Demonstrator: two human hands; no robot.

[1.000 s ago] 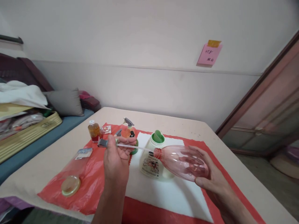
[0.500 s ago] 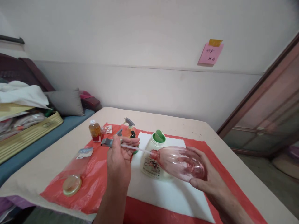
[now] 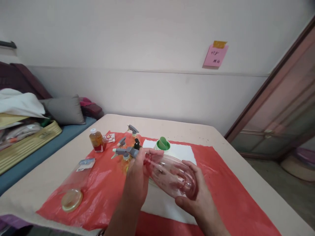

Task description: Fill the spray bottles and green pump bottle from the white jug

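Note:
My right hand [image 3: 197, 193] is wrapped around the base of a clear pink bottle [image 3: 169, 173], which lies tilted in the air with its neck toward the left. At that neck, my left hand [image 3: 139, 173] is closed on a grey trigger spray head [image 3: 128, 151]. The spray head's pale tube runs through the neck into the bottle. My left fingers partly hide the neck, so I cannot tell whether the head is threaded on. Behind the bottle stands a pale container with a green top [image 3: 162, 144], mostly covered by my hands and the bottle.
Left of my hands stand several spray bottles [image 3: 133, 131] and a bottle of amber liquid [image 3: 96, 141]. A clear packet [image 3: 86, 164] and a round lid [image 3: 72, 200] lie on the red plastic sheet [image 3: 103, 196]. White paper [image 3: 159, 208] lies under the bottle.
The tube has gone deep into the pink bottle, and the spray head now meets the neck. My hands have come closer together, the right one moving left with the bottle.

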